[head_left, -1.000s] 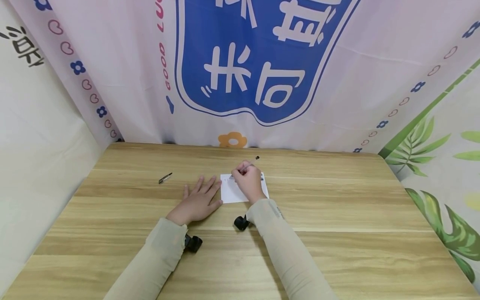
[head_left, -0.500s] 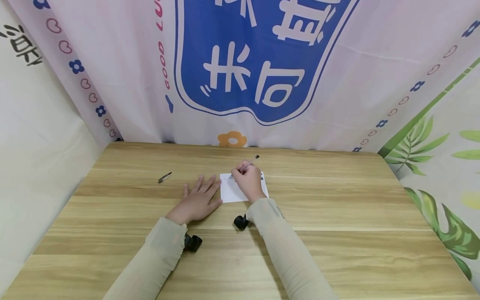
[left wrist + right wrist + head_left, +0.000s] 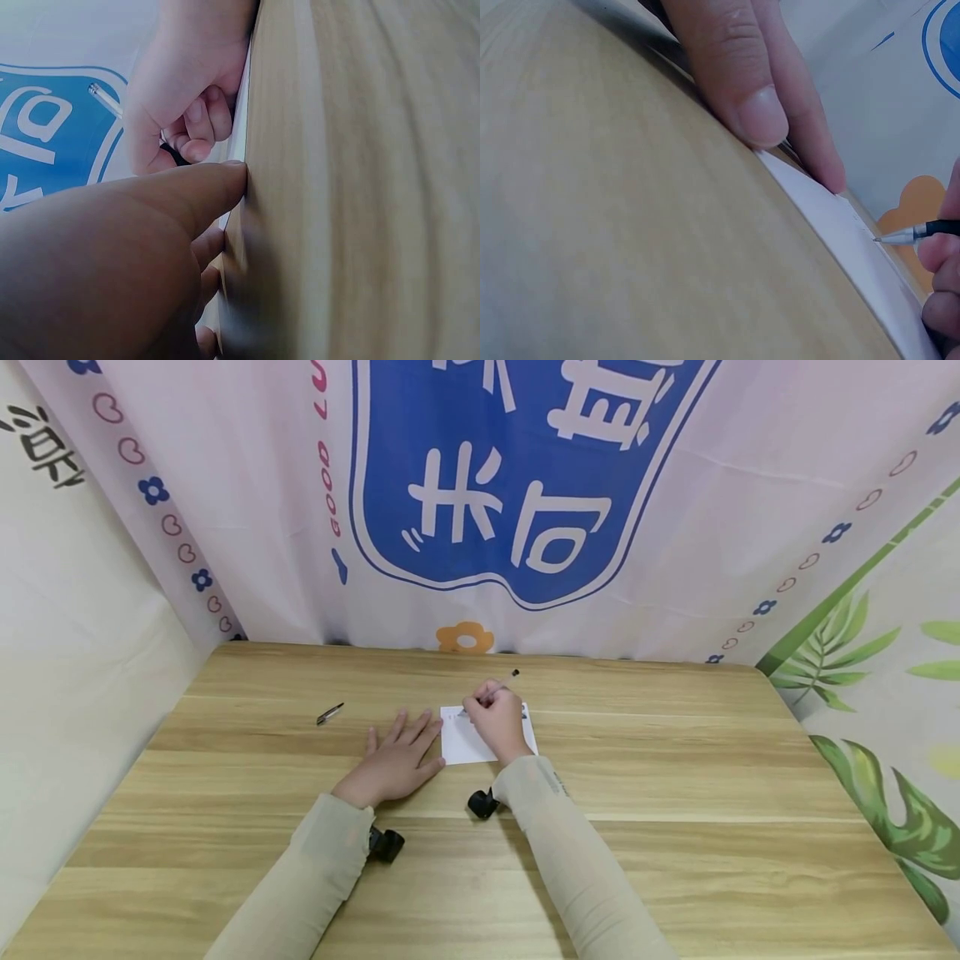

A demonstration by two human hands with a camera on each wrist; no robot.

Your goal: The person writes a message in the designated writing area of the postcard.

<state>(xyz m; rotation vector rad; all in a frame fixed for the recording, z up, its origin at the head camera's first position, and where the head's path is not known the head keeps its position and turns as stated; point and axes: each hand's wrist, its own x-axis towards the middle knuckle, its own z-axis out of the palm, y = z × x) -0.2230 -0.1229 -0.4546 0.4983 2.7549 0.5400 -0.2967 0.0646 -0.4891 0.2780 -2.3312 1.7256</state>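
The card point(image 3: 471, 745) lies flat on the tabletop point(image 3: 675, 793), near its middle, with most of its right part hidden under the right hand point(image 3: 497, 720). That hand is curled around a pen point(image 3: 911, 235); the right wrist view shows the tip down at the card's surface near its far edge, and the head view shows the pen's back end sticking up past the knuckles. The left hand point(image 3: 397, 760) lies flat with fingers straight and spread, just beside the card's left edge; in the wrist views its fingertips point(image 3: 761, 112) press down right at that edge, though whether they sit on the card or only against it is hard to tell.

A second pen or cap point(image 3: 330, 714) lies well apart to the left. Printed fabric point(image 3: 525, 485) hangs behind the tabletop.

The likely trouble is the card slipping. It is light and the wood is smooth, so if the left fingertips merely touch the edge, a sideways pen stroke could drag or turn the card and smear the line. The right hand resting on the card could also smudge fresh ink.
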